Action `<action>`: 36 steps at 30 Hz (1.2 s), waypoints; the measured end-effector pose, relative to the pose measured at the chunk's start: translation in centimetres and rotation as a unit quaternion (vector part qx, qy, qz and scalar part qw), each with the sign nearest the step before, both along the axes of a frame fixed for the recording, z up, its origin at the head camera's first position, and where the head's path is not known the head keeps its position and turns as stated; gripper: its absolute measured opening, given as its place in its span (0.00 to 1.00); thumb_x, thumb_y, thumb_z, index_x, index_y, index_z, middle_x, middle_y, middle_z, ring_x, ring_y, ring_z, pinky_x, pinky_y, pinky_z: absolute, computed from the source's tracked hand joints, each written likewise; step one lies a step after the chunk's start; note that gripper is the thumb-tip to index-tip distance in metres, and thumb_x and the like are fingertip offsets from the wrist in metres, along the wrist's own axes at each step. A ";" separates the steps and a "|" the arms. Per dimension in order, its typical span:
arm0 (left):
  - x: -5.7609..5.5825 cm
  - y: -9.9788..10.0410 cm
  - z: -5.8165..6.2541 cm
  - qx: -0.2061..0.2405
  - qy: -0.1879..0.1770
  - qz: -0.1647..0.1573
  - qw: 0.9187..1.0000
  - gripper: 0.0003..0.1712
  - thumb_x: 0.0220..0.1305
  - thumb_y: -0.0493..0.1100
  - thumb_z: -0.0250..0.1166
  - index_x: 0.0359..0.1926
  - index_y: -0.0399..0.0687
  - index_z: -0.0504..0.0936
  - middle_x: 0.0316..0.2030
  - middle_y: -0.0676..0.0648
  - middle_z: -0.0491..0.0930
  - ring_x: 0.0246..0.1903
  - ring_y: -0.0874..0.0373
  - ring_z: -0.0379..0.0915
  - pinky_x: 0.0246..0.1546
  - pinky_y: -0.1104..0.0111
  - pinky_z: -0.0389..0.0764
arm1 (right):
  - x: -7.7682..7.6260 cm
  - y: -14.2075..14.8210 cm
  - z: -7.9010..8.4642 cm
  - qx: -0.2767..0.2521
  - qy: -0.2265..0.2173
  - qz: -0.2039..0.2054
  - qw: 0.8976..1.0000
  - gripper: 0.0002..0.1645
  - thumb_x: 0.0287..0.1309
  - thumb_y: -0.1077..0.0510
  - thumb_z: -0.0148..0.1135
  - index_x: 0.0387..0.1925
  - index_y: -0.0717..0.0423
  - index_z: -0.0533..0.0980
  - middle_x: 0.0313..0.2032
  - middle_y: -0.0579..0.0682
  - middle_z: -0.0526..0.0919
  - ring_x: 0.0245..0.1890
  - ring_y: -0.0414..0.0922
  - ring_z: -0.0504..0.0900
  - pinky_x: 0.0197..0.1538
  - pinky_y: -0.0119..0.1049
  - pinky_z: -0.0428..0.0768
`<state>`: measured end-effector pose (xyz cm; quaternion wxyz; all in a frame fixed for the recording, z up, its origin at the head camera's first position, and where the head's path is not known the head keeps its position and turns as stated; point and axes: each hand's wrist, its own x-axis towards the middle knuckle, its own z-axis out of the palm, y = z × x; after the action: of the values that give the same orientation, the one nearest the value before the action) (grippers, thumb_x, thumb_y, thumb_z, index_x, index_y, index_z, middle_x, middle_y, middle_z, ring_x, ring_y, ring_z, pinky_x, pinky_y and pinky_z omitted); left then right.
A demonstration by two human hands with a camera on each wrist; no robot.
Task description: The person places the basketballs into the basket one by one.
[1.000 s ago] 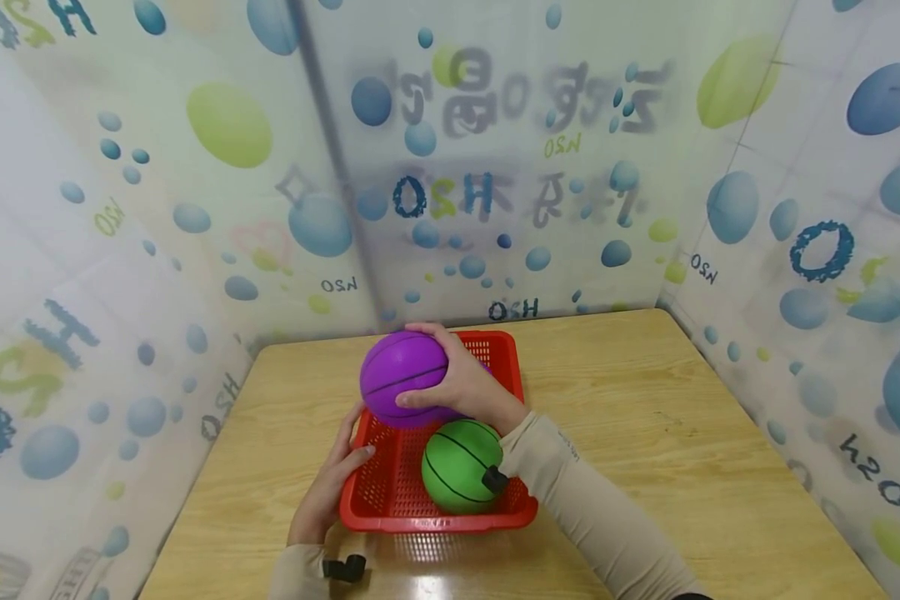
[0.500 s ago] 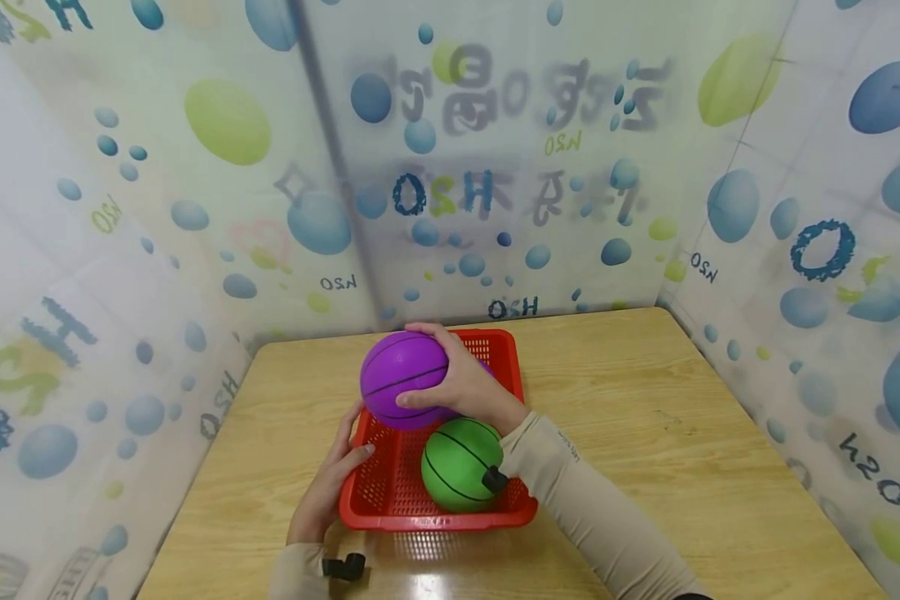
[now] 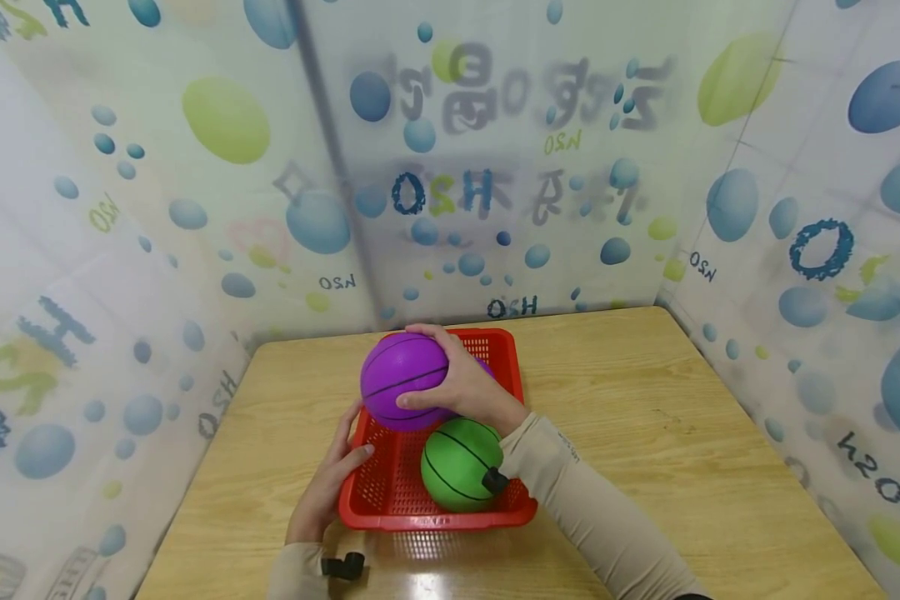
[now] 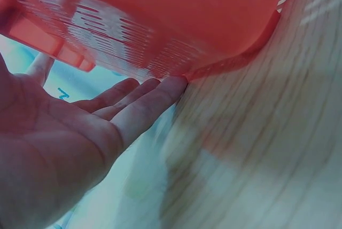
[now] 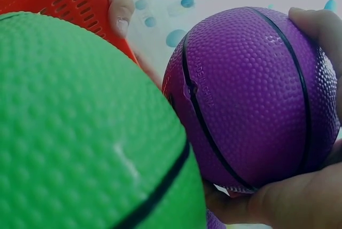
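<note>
My right hand (image 3: 467,385) grips a purple mini basketball (image 3: 399,379), thumb on the near side and fingers over its far side. The ball is over the back left of a red plastic basket (image 3: 435,523); the right wrist view shows this purple ball (image 5: 240,95) close up. Inside the basket, at the front right, sits a green mini basketball (image 3: 456,468). Another purple surface (image 3: 486,367) shows behind my right hand, mostly hidden. At the basket's left side my left hand (image 3: 328,483) holds the rim, thumb over it and fingers (image 4: 144,109) against the outer wall.
The basket stands on a wood-grain table (image 3: 630,433). A printed curtain (image 3: 450,167) with blue and green drops surrounds the table's back and sides. Each wrist wears a black camera, such as the left one (image 3: 343,567).
</note>
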<state>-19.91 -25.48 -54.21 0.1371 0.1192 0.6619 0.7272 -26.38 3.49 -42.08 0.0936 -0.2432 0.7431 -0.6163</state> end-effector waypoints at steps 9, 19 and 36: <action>-0.1 0.0 0.0 0.017 0.013 -0.023 1.000 0.45 0.87 0.41 0.51 0.90 0.77 0.41 0.78 0.20 0.58 0.62 0.25 0.80 0.51 0.35 0.90 | 0.0 0.0 -0.1 0.000 0.004 -0.001 1.000 0.55 0.54 0.43 0.87 0.79 0.21 0.66 0.74 0.48 0.69 0.68 0.55 0.79 0.62 0.55 0.88; -0.3 -0.2 -0.3 0.029 0.024 -0.033 0.999 0.47 0.87 0.39 0.51 0.91 0.76 0.39 0.77 0.26 0.63 0.64 0.24 0.79 0.52 0.34 0.89 | 0.1 0.4 -0.2 0.015 0.007 0.004 1.000 0.56 0.56 0.43 0.86 0.80 0.21 0.65 0.76 0.51 0.69 0.69 0.55 0.77 0.63 0.56 0.87; -0.3 0.1 -0.2 0.018 0.005 -0.008 1.000 0.50 0.84 0.38 0.56 0.91 0.74 0.40 0.79 0.31 0.61 0.67 0.28 0.78 0.55 0.37 0.89 | 0.2 1.2 0.1 0.049 0.011 -0.029 0.998 0.53 0.58 0.39 0.82 0.80 0.15 0.64 0.80 0.51 0.61 0.79 0.63 0.64 0.67 0.69 0.81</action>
<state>-20.16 -25.40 -54.44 0.1373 0.1309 0.6488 0.7370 -26.17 4.70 -41.97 0.0794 -0.2236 0.7799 -0.5792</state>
